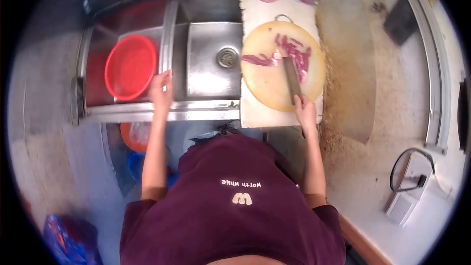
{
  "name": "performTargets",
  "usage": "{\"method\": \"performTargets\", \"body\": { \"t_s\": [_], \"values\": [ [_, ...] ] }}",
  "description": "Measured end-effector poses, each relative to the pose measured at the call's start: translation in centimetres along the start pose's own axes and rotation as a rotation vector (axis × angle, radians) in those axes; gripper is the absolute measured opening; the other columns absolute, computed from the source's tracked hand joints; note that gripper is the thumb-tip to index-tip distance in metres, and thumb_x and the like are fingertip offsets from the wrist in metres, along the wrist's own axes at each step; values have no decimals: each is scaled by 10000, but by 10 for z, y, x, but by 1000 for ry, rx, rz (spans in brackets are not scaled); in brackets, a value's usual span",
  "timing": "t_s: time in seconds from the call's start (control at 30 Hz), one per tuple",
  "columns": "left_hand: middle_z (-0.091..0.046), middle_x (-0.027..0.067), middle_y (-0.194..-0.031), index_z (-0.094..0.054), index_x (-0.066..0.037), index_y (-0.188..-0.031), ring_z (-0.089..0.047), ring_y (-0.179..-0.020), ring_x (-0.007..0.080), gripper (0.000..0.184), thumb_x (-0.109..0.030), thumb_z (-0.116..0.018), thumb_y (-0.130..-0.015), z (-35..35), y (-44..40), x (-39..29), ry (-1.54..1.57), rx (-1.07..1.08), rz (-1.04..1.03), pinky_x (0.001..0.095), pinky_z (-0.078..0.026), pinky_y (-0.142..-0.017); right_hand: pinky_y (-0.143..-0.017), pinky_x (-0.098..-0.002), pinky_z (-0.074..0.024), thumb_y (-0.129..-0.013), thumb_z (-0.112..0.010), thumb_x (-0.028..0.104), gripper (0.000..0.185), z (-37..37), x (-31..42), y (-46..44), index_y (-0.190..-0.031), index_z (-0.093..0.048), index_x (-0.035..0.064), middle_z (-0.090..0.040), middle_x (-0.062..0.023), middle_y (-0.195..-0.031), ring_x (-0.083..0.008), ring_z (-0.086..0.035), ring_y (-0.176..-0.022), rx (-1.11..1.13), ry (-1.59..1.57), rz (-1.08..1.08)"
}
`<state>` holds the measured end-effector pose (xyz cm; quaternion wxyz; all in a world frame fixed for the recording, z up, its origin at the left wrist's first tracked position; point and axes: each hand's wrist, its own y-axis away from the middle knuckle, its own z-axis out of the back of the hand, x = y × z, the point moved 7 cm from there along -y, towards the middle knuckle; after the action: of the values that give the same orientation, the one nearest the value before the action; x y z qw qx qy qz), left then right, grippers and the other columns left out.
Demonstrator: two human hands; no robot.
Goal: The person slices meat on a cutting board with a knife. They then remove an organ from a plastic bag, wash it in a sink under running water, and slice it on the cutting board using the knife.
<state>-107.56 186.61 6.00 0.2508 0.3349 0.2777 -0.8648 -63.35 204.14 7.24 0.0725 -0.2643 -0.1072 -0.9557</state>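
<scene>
Apparently, cutting is in hand: right hand [305, 110] grips the knife [293, 78] over the board [270, 86], with meat [303, 61] mostly far. Left hand [161, 91] is near the divider [168, 44], grip unclear; any further cut calls for steady meat.

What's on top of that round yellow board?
Strips of pinkish-red meat, with a knife blade over the board. Anything right under the blade is covered, so it can't be seen.

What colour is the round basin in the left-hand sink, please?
The basin is bright red, as the head view shows.
</scene>
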Motion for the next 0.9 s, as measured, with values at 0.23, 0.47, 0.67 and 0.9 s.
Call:
{"method": "performTargets", "body": {
  "t_s": [0.23, 0.47, 0.67, 0.9],
  "values": [
    [-607, 119, -947, -634, -86, -1022, -553, -960, 305, 270, -113, -611, -754, -210, -36, -171, 29, 619, -606, 393, -456, -854, -652, -500, -466, -898, -506, 293, 268, -11, 6, 52, -875, -610, 47, -609, -227, -712, -421, -598, -727, 58, 59, -99],
    [-590, 80, -882, -652, -78, -858, -567, -893, 273, 182, -32, -583, -696, -230, -11, -193, 87, 869, -908, 373, -474, -779, -680, -508, -460, -896, -497, 304, 283, 2, -1, 72, -863, -604, 44, -613, -229, -737, -427, -594, -753, -12, 2, -255],
    [-579, 33, -925, -664, -91, -934, -539, -923, 223, 204, -56, -622, -738, -203, 4, -181, 181, 692, -821, 353, -446, -820, -658, -493, -474, -895, -507, 275, 248, 3, 30, 56, -858, -597, 46, -619, -213, -723, -400, -609, -722, -50, 63, -126],
    [-572, 45, -910, -662, -90, -921, -544, -910, 233, 170, -100, -665, -751, -207, 12, -172, 209, 534, -650, 357, -459, -786, -627, -476, -496, -902, -471, 219, 241, -24, 57, 28, -833, -568, 9, -624, -193, -686, -386, -626, -661, 26, 210, 17]
  ]
}}
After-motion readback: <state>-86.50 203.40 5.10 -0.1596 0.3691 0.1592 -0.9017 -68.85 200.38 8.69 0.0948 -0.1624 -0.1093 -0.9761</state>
